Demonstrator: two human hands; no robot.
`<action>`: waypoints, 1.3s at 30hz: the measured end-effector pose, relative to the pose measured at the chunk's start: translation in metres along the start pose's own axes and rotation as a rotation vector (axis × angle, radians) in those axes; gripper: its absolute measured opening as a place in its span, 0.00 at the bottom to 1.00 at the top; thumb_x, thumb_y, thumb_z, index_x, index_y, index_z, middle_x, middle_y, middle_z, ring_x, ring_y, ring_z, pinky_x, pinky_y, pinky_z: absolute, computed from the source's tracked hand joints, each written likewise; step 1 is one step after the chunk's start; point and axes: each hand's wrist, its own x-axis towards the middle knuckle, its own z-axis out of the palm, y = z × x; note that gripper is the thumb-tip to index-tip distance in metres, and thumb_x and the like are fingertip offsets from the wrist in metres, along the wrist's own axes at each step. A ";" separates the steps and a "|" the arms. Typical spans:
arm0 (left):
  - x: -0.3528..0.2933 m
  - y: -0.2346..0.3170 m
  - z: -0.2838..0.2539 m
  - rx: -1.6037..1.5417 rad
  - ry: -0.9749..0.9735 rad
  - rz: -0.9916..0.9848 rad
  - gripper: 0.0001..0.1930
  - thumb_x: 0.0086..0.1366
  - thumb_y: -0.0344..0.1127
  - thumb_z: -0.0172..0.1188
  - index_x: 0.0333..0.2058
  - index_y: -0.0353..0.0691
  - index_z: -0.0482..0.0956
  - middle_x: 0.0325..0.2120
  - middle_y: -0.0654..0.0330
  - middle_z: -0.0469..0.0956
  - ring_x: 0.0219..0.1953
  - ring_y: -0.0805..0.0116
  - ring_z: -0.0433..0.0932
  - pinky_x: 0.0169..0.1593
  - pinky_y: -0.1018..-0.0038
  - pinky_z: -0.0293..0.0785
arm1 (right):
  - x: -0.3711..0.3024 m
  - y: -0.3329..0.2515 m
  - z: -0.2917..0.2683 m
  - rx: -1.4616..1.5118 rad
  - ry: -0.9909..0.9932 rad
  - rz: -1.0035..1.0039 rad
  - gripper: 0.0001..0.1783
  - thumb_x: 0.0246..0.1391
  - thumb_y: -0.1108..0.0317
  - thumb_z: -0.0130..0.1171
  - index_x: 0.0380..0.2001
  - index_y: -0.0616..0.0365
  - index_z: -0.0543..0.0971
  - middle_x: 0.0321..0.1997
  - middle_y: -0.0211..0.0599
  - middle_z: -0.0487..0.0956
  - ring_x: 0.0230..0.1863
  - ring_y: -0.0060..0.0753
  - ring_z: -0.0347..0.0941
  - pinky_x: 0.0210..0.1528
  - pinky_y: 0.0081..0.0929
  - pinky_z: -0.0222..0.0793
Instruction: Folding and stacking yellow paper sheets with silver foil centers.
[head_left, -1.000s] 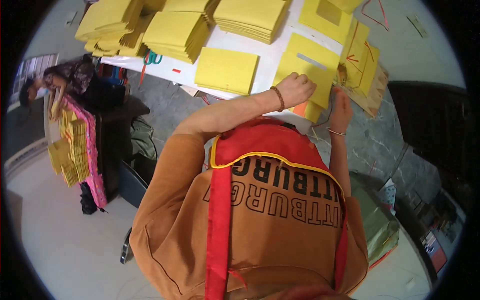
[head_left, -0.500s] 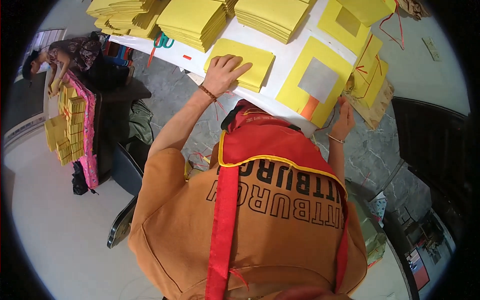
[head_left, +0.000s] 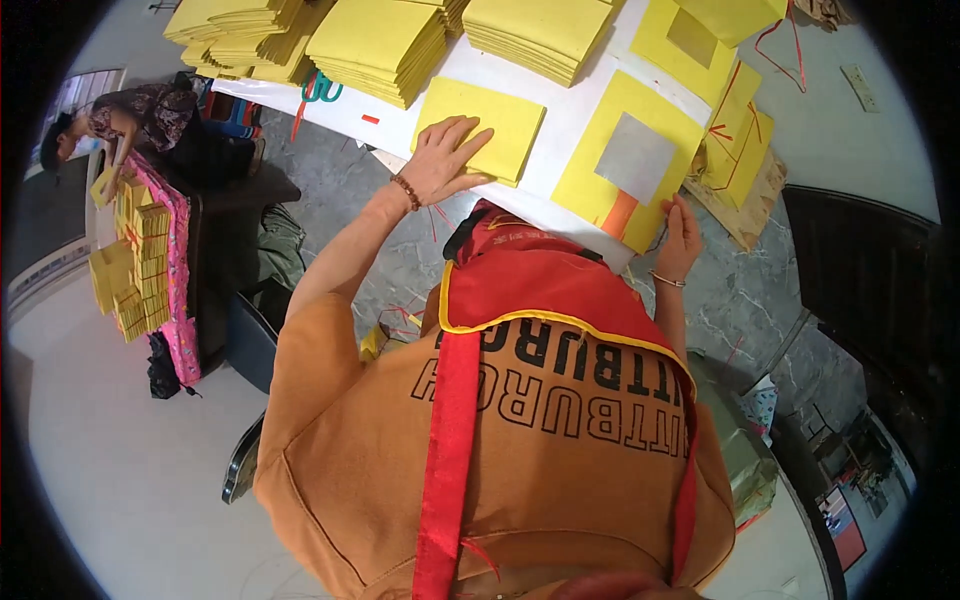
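Note:
My left hand (head_left: pixel 447 160) lies with its fingers spread on a small stack of folded yellow paper (head_left: pixel 500 120) at the table's front edge. A beaded bracelet circles that wrist. To the right is a flat yellow paper sheet (head_left: pixel 580 165) bearing a silver square (head_left: pixel 636 150) and an orange strip (head_left: pixel 617 213). At this sheet's right edge, my right hand (head_left: pixel 682 235) has its fingertips closed together, seemingly pinching the border; the exact grip is small and partly hidden. A thin bangle sits on the right wrist.
Taller yellow paper stacks (head_left: pixel 375 50) stand along the back of the white table (head_left: pixel 400 120), beside teal-handled scissors (head_left: pixel 322 88). More yellow pieces with red cords (head_left: pixel 732 150) lie at right. Another person (head_left: pixel 150 115) bends over a pink-covered table (head_left: pixel 180 260) at far left.
My right hand has moved up and left to the sheet's edge. My left hand has shifted slightly nearer on the small stack, its thumb now stretched out. The other person's arms have shifted a little.

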 end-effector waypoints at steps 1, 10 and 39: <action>-0.002 0.000 0.005 0.000 -0.004 -0.016 0.27 0.58 0.46 0.52 0.56 0.52 0.62 0.53 0.58 0.62 0.56 0.59 0.58 0.56 0.61 0.54 | -0.001 0.000 0.000 0.011 0.003 -0.017 0.14 0.57 0.68 0.49 0.43 0.64 0.75 0.40 0.37 0.77 0.43 0.26 0.72 0.47 0.23 0.65; 0.003 0.004 0.003 0.068 0.054 0.003 0.22 0.58 0.47 0.52 0.50 0.47 0.69 0.50 0.56 0.66 0.53 0.58 0.62 0.53 0.62 0.57 | -0.003 -0.004 -0.007 -0.844 -0.172 -0.642 0.16 0.40 0.63 0.62 0.37 0.51 0.78 0.45 0.32 0.74 0.51 0.40 0.67 0.50 0.36 0.60; 0.105 0.095 0.023 -0.666 -0.297 0.196 0.09 0.56 0.35 0.55 0.29 0.36 0.77 0.24 0.54 0.75 0.28 0.59 0.74 0.32 0.69 0.70 | 0.001 0.024 -0.011 -0.009 -0.217 -0.118 0.13 0.56 0.69 0.47 0.32 0.63 0.79 0.47 0.33 0.70 0.47 0.26 0.66 0.49 0.20 0.60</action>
